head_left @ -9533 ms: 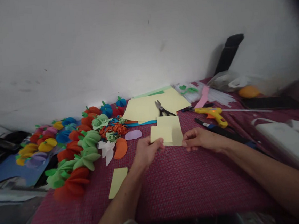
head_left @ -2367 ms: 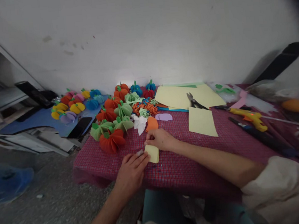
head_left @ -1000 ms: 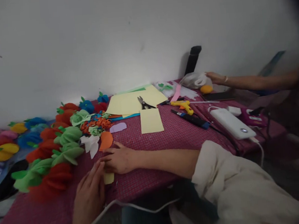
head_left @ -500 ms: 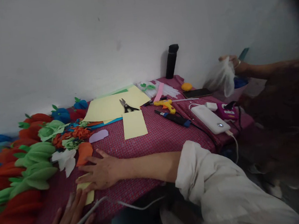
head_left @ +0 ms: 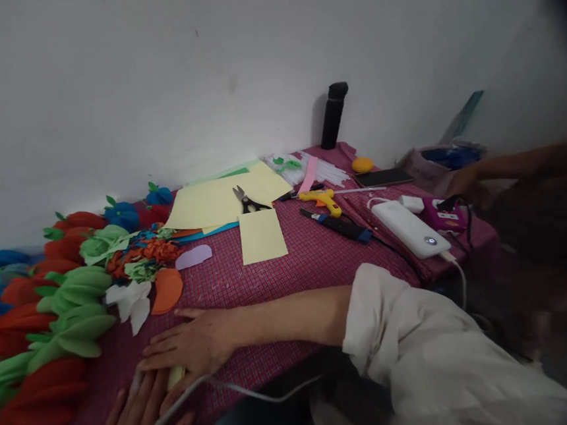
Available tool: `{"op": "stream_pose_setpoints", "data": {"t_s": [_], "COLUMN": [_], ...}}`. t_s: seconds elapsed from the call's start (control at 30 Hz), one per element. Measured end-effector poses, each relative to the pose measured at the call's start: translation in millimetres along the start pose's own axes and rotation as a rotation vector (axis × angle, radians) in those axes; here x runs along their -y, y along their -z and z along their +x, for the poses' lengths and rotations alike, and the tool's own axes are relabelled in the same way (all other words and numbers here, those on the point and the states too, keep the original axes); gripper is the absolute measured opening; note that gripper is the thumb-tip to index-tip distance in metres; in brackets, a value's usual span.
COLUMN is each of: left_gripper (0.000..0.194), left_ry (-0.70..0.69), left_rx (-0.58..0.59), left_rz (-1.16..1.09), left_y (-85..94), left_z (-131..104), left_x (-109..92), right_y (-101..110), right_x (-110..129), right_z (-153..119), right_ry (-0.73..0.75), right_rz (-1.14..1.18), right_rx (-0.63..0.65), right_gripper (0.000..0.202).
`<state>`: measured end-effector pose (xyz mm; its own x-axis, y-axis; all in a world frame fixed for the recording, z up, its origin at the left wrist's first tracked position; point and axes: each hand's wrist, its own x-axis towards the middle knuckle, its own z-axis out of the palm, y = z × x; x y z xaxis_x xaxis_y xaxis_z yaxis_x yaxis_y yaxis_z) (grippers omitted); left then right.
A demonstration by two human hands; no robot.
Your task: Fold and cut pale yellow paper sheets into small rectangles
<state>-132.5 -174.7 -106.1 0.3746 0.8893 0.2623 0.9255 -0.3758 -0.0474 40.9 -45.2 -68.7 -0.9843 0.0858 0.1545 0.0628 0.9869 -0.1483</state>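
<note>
My right hand (head_left: 198, 344) lies flat with its fingers stretched out, pressing on a small pale yellow paper piece (head_left: 176, 376). Most of that paper is hidden beneath it. Close by at the lower left, my left hand (head_left: 135, 417) is flat too, its fingers extended and their tips touching the right hand's fingers. A white cable (head_left: 181, 401) crosses in front of both hands. Just beyond my right fingers are an orange cut-out (head_left: 167, 291) and a white petal-like piece (head_left: 130, 302).
Green, red and blue felt-like flowers (head_left: 77, 316) crowd the left. Yellow sheets (head_left: 208, 202), black-handled scissors (head_left: 250, 202), a yellow glue gun (head_left: 323, 202), a white power bank (head_left: 408, 228) and a black bottle (head_left: 334, 115) stand farther off. Another person's arm (head_left: 503, 168) is at right.
My right hand has slid left and down, covering more of the yellow paper and exposing more of the orange cut-out. The other person's hand has lowered; its plastic bag is out of sight.
</note>
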Motion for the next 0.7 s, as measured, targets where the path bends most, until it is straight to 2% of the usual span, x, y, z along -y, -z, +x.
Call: {"op": "stream_pose_setpoints", "data": {"t_s": [0.2,0.37,0.47,0.53,0.6,0.7], "left_gripper": [0.045,0.052,0.049,0.052,0.056,0.058], "left_ry": [-0.036,-0.07,-0.022,0.017,0.022,-0.034], "left_rx": [0.003,-0.015,-0.041,-0.056,-0.039,-0.01], "left_rz": [0.098,0.152,0.154,0.123,0.092,0.071], "left_y": [5.1,12.6,23.7,29.0,28.7,18.8], "left_z": [1,3,17,33,50,64], "left_x": [-5,-8,-16,-23,-28,-30], "right_y": [2,18,41,56,66,70], "right_x": [4,-1,-2,-1,-1,-3], "right_z": [-6,-9,-28,-46,-64,-81], "right_ry": [-0.054,-0.165,-0.178,-0.199,-0.231,-0.262], "right_rz": [-0.042,-0.012,-0.021,-0.046,-0.07,-0.086], "right_rx": [0.01,-0.031,-0.173,-0.222,-0.212,-0.175], "right_gripper": [0.053,0.07,0.069,0.063,0.061,0.059]}}
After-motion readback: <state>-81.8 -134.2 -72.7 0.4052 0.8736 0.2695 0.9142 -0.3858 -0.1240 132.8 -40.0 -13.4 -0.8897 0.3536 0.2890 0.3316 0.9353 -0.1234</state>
